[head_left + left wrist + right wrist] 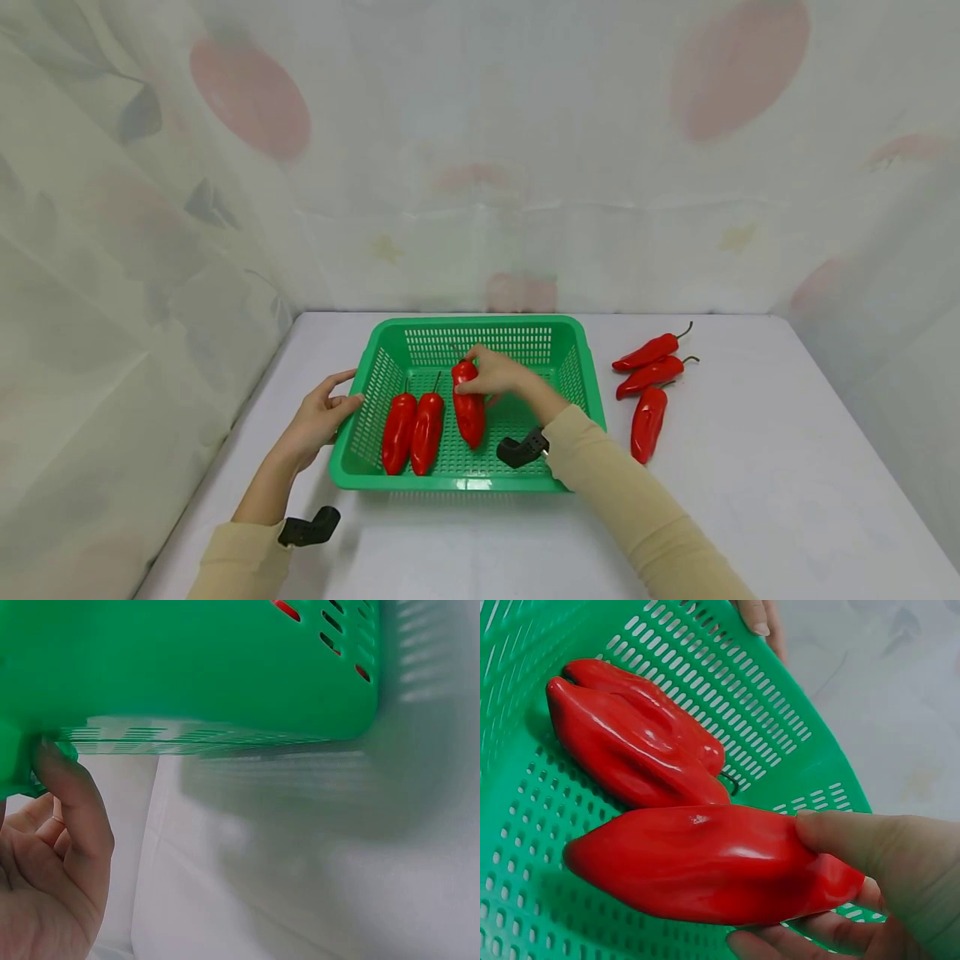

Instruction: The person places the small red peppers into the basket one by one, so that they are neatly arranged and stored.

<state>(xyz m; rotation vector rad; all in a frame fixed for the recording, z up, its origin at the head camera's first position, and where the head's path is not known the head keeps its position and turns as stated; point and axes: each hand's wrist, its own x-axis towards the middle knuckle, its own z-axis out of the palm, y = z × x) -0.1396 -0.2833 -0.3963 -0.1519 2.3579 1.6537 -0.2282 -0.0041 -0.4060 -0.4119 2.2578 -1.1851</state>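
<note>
Inside the green basket, my right hand grips a red pepper near its stem end. The right wrist view shows the thumb on top of this pepper and the fingers beneath it. Two more red peppers lie side by side in the basket's left part, stems pointing away. My left hand holds the basket's left rim, thumb over the edge and fingers outside. In the left wrist view its fingers curl up under the green rim.
To the right of the basket, three red peppers lie on the white table. Pale printed cloth hangs behind the table and along both sides. A black wrist camera sits over the basket's front part.
</note>
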